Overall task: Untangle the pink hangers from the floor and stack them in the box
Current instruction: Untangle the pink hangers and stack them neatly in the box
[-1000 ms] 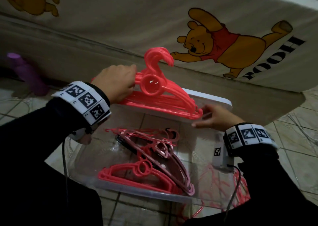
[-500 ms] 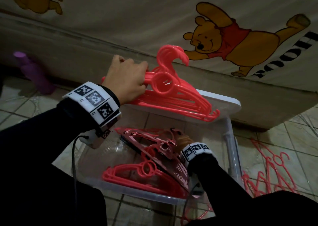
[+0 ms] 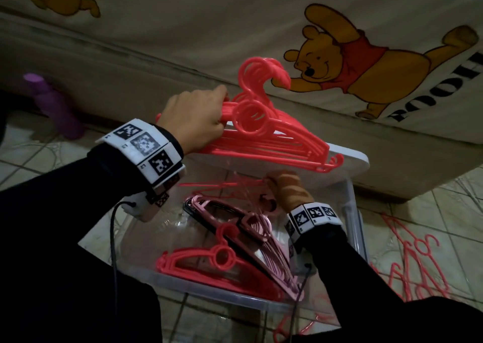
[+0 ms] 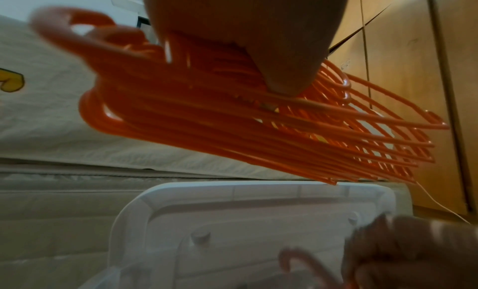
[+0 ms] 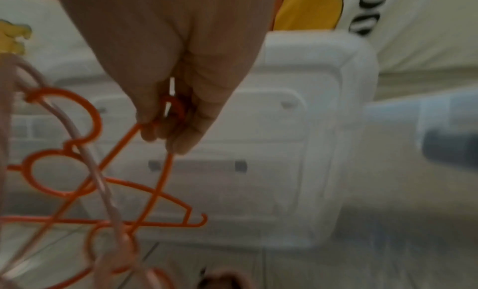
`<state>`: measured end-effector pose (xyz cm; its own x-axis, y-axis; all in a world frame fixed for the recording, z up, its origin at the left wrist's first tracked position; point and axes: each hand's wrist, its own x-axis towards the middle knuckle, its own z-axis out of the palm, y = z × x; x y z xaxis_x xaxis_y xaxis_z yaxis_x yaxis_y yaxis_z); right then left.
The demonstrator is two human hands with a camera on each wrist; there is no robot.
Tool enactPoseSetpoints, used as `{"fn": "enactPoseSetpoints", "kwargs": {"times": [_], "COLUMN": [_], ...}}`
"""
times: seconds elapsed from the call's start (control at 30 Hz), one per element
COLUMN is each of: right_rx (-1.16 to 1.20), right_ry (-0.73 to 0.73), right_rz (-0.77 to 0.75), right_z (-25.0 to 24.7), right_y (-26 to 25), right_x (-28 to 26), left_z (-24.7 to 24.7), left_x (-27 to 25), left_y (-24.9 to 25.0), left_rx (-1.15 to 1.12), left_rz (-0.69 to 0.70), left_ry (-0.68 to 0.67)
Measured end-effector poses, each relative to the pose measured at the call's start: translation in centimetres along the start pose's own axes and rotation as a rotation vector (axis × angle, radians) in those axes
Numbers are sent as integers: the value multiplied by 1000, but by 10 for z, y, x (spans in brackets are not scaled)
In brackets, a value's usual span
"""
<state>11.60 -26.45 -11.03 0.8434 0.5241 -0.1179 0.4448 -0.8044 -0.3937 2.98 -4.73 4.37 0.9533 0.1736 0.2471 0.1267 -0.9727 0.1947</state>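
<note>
hangers (image 3: 264,144): glossy plastic | box (image 3: 355,212): clear plastic | sheet (image 3: 209,24): matt cloth

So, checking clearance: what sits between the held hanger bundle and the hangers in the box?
Head view: the right hand, gripping thin hangers.

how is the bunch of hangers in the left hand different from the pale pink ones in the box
The bright pink bunch is held up in the left hand above the box; the pale pink hangers lie slanted inside it. The bunch is brighter and more saturated, the pale ones duller. Both are nested stacks of plastic hangers.
</note>
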Motion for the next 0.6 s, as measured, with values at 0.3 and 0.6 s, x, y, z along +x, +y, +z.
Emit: {"fn": "enactPoseSetpoints", "kwargs": {"times": [0.3,0.6], "right_rx": [1,551], "right_ry": [243,125], "right_rz": [-236,-89], "right_z": [-71,-104], "right_y": [-25,-32], "right_x": [-18,-28], "left_z": [-11,-17], "left_x": [2,5], "left_y": [1,-2], "left_rx": [-63,-161], "left_rz": [-45,-148], "left_ry": [90,110]}}
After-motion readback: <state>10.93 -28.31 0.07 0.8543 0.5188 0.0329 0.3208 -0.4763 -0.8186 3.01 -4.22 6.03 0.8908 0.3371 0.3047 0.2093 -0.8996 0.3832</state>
